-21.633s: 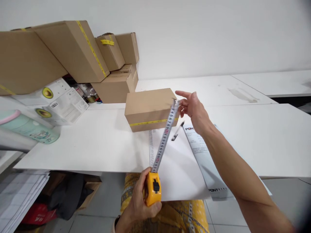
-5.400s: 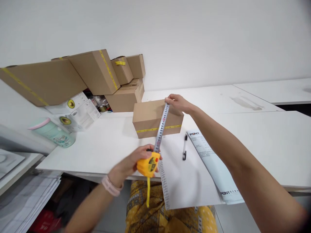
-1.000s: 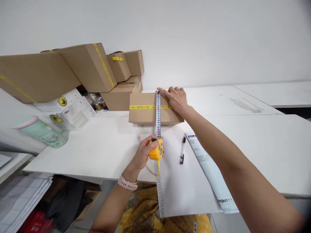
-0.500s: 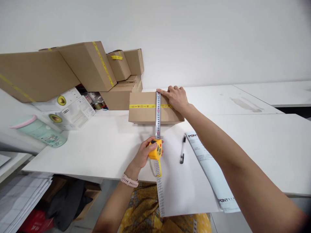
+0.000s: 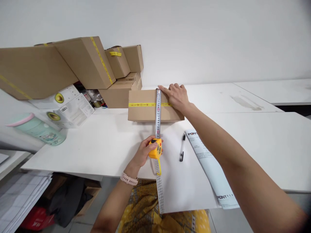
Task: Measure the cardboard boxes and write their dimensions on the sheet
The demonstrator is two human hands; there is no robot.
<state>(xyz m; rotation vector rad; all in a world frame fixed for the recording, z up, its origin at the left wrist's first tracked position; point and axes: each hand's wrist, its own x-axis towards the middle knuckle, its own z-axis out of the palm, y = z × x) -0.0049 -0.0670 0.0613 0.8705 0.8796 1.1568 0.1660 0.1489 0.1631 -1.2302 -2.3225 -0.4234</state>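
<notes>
My left hand is closed around a yellow tape measure just in front of a small cardboard box. From its case the silver blade runs out over the front and across the top of the box. My right hand grips the far right part of the box, one finger stretched to the blade's end at the far edge, the others bent. A yellow printed tape strip crosses the box under the blade. Beneath the left hand lies a white notebook with a spiral binding.
A black-capped clear pen lies on the notebook, beside a folded PONY paper. Cardboard boxes are stacked at the back left. A mint tumbler leans by white avocado-print boxes. The white table ends near my lap.
The camera view has shifted slightly, moving the scene a little upward. Both hands keep their places on the tape measure and box.
</notes>
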